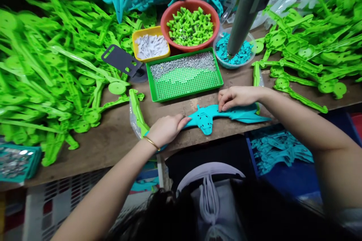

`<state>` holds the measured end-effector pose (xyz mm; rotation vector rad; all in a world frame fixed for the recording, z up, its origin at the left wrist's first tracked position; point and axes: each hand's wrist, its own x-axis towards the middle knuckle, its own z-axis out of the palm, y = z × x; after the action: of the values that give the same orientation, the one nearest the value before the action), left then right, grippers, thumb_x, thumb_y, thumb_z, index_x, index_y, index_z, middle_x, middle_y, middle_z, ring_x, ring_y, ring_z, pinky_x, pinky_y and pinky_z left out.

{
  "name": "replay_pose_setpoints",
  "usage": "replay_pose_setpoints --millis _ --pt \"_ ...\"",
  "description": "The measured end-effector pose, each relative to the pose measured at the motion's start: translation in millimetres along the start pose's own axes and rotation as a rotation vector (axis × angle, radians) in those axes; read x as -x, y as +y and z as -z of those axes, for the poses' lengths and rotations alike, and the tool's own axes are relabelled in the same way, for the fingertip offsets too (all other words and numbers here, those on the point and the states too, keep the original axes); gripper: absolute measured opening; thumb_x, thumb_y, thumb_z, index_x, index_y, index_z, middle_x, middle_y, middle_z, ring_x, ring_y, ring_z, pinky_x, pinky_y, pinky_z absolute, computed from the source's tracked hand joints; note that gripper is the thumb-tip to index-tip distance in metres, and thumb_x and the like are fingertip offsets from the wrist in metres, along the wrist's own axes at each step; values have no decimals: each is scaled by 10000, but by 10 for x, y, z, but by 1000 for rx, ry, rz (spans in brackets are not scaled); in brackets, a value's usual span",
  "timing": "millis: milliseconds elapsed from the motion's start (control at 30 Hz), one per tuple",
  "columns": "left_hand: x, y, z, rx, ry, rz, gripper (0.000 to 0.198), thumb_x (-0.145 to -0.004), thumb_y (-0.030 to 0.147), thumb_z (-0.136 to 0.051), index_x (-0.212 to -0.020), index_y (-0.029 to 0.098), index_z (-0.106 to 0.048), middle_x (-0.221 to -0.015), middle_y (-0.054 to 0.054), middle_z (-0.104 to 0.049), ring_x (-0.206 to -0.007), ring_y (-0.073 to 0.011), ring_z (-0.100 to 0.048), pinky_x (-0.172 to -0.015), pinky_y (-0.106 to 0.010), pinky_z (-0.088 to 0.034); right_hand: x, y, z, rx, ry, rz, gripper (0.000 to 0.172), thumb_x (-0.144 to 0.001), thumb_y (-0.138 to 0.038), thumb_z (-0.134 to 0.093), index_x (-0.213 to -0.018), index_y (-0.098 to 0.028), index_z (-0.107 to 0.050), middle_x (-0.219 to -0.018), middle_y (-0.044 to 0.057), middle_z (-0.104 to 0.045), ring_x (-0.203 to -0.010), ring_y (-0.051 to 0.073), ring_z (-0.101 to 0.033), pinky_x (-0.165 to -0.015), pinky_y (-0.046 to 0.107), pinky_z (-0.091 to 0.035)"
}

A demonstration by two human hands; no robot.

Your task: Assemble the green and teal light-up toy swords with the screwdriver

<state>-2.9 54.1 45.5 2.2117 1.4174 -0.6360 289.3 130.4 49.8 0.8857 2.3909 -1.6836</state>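
A turquoise winged plastic piece [205,118] with a central head shape lies near the table's front edge. My left hand [167,128], a bangle at its wrist, is closed over the left wing. On the right wing rests my right hand [236,98], its fingers curled together; whether something small is between them I cannot make out. A light-green arm [138,111] with a clear plastic cover reaches up from the left end of the piece. Another light-green arm [256,75] stands behind my right wrist, its lower part partly hidden.
A green perforated tray [183,86] of small metal screws lies ahead. Behind it are a yellow tub [151,60] of white pieces, a red bowl [190,51] of green caps and a clear bowl [236,66] of turquoise bits. A grey pole [246,11] slants down there. Green arms heap both sides.
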Motion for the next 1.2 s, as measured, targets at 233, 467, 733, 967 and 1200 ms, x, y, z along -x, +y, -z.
replay_pose_setpoints --millis 233,467,733,967,1200 --pt "-13 -1 0 -33 -16 10 592 -985 536 -145 -1004 178 -616 -847 -122 -710 -811 -293 -683 -671 -336 -419 -23 -47 6 55 -21 -25 260 -853 -397 -575 -895 -188 -723 -934 40 -617 -881 148 -591 -836 256 -440" --pt "-18 -5 -7 -52 -25 9 603 -984 546 -136 -1002 182 -617 -846 -109 -709 -811 -282 -686 -650 -321 -398 -40 -97 -21 142 -19 -59 273 -866 -405 -553 -903 -177 -698 -913 33 -602 -837 144 -567 -773 254 -415" --pt "-24 -10 -9 -31 -32 11 634 -979 563 -132 -1026 171 -629 -847 -112 -706 -810 -276 -676 -687 -316 -418 -2 -43 -40 106 16 -61 290 -857 -438 -558 -897 -187 -700 -926 39 -592 -858 154 -558 -805 270 -413" --pt "-16 -20 -1 -40 -18 -6 660 -978 560 -114 -1020 162 -640 -812 -119 -703 -773 -274 -670 -661 -318 -403 14 -40 -65 70 32 -59 313 -856 -468 -552 -893 -199 -707 -931 45 -579 -881 174 -565 -839 306 -432" --pt "-15 -23 -9 -70 -8 -27 662 -974 573 -101 -1020 177 -630 -802 -114 -707 -754 -274 -676 -613 -313 -370 76 40 -163 52 74 -30 310 -862 -493 -542 -890 -237 -714 -978 41 -564 -939 178 -566 -922 332 -444"
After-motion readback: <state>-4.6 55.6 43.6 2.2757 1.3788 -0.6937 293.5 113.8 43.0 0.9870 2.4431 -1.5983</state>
